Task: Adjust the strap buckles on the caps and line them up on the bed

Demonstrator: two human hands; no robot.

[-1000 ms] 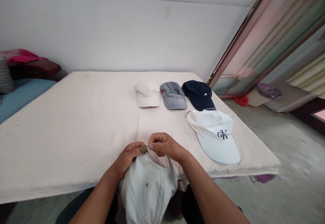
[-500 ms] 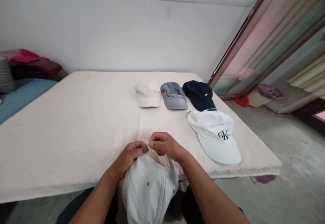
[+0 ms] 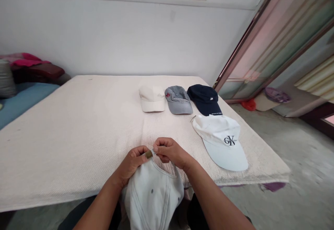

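On the cloth-covered table, near edge: pale cap, brass buckle pinched by our left hand, strap pinched by our right hand; we judged adjustment underway, next needing a steady pull.

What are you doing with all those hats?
A person holds a pale cap at the near edge of the cloth-covered table. The left hand pinches its small brass buckle, and the right hand grips the strap beside it. Four more caps lie on the table: cream, grey, navy and white.
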